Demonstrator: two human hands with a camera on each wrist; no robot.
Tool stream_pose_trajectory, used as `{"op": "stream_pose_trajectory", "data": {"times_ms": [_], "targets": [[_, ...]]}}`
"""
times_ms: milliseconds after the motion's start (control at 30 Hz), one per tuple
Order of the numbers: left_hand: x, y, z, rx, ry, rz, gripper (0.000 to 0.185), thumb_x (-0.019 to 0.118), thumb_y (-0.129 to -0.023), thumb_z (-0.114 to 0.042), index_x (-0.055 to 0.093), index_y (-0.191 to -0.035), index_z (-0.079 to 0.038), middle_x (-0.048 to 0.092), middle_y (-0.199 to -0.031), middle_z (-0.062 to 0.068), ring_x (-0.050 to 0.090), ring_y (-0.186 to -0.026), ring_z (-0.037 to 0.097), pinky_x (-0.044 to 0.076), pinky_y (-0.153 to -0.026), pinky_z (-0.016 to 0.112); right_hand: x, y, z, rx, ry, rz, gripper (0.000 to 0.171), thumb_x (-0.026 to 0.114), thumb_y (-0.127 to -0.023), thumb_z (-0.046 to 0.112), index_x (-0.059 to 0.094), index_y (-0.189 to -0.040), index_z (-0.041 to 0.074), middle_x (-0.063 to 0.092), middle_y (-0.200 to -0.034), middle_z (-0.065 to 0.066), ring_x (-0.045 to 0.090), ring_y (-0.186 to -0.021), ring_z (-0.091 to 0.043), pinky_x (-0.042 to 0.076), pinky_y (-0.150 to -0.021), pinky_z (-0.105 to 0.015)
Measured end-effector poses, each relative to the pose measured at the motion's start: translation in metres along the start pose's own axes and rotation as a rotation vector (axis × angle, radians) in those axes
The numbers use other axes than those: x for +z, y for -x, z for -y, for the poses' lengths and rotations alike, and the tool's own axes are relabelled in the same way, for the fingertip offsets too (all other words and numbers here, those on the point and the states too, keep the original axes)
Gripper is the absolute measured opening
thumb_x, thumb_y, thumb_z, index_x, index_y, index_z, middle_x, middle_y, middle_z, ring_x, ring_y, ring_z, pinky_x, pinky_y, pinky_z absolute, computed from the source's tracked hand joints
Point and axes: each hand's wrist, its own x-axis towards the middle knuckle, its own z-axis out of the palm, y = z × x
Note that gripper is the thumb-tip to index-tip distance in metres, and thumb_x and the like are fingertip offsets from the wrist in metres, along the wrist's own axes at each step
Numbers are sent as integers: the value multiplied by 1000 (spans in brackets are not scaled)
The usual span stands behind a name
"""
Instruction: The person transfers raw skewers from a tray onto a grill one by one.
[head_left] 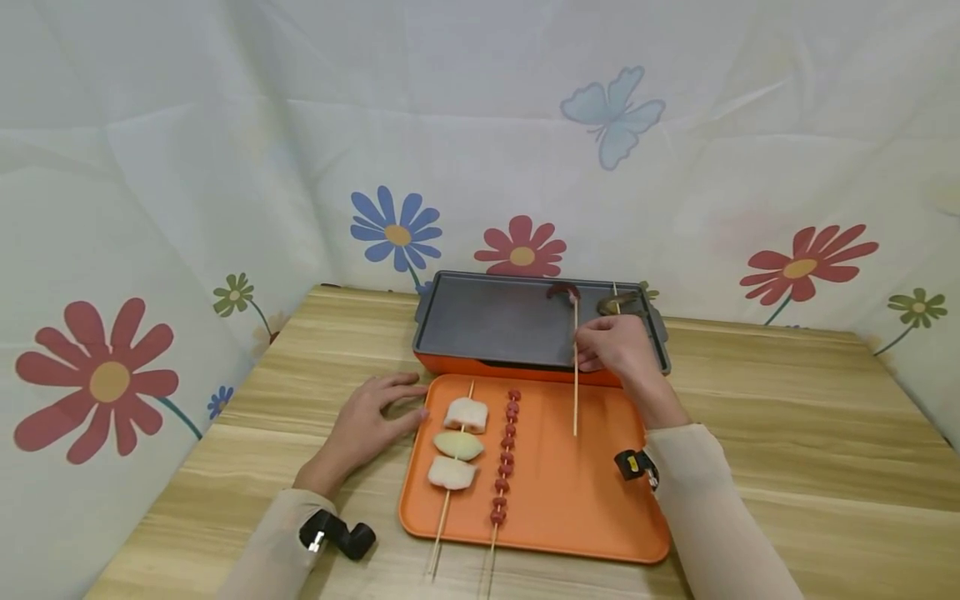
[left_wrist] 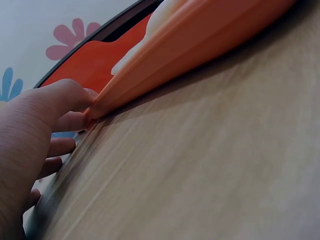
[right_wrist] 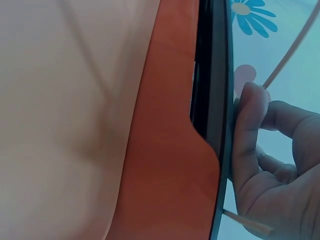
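Skewer [head_left: 576,387]: over near edge of griddle [head_left: 487,321]; tip contact unclear.
Right hand [head_left: 621,343]: fingers pinching skewer.
Left hand [head_left: 369,421]: fingers spread, touching tray [head_left: 585,504].
Stick angle: best level, clear of neighbouring skewer [head_left: 611,307].

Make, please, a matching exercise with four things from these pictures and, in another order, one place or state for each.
1. left hand
2. right hand
3. grey griddle
4. skewer of small red pieces

A. lying on the orange tray
B. pinching a wooden stick
C. behind the tray
D. touching the tray's left edge

Pairs: 1-D; 2-B; 3-C; 4-A
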Motion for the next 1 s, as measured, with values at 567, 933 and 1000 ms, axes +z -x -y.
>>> {"op": "stream_pose_trajectory", "data": {"times_ms": [567, 933, 1000], "targets": [[-1, -1, -1, 5, 12, 2, 39, 83, -93, -32, 79, -127, -12, 65, -144, 11, 56, -137, 37, 30, -121, 60, -1, -7, 1, -81, 254, -117, 23, 65, -101, 13, 78, -107, -5, 67, -67, -8, 62, -57, -16, 56, -56, -26], [-1, -1, -1, 5, 0, 4, 40, 83, -93, -32, 79, -128, -12, 65, -145, 11, 56, -137, 37, 29, -122, 60, 0, -9, -2, -138, 318, -167, 23, 65, -99, 14, 79, -109, -2, 70, -73, -9, 63, -58, -17, 54, -55, -27], [-1, -1, -1, 4, 0, 4, 39, 83, -93, -32, 79, -127, -12, 65, -144, 11, 56, -137, 37, 29, -122, 60, 0, -9, -3, -152, 329, -182, 24, 65, -99, 14, 79, -110, -2, 71, -77, -11, 64, -60, -18, 54, -56, -27]]}}
